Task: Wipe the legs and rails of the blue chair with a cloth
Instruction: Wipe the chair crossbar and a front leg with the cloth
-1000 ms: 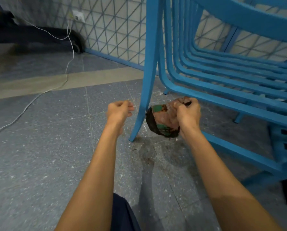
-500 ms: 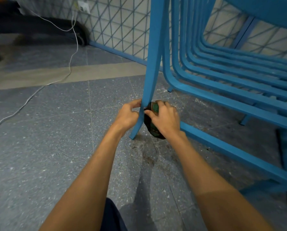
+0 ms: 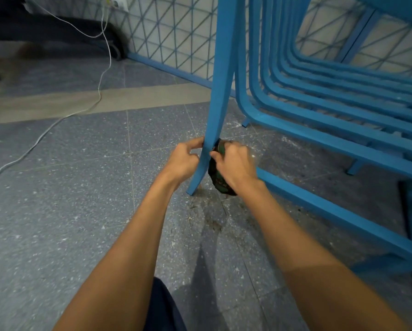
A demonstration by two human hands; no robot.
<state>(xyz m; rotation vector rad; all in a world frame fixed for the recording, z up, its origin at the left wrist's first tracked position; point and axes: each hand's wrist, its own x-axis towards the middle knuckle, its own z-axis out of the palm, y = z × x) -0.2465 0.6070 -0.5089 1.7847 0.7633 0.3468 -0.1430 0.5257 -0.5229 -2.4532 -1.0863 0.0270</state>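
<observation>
Speckled grey floor (image 3: 56,211) carries a blue chair (image 3: 319,130) near a lattice wall. Left hand (image 3: 184,161) pinches its front leg (image 3: 212,130) low down; right hand (image 3: 234,167) grips a bunched dark cloth (image 3: 218,180) pressed against the leg's other side.

Open floor (image 3: 56,211) left, stacked rails (image 3: 343,111) crowd right
</observation>
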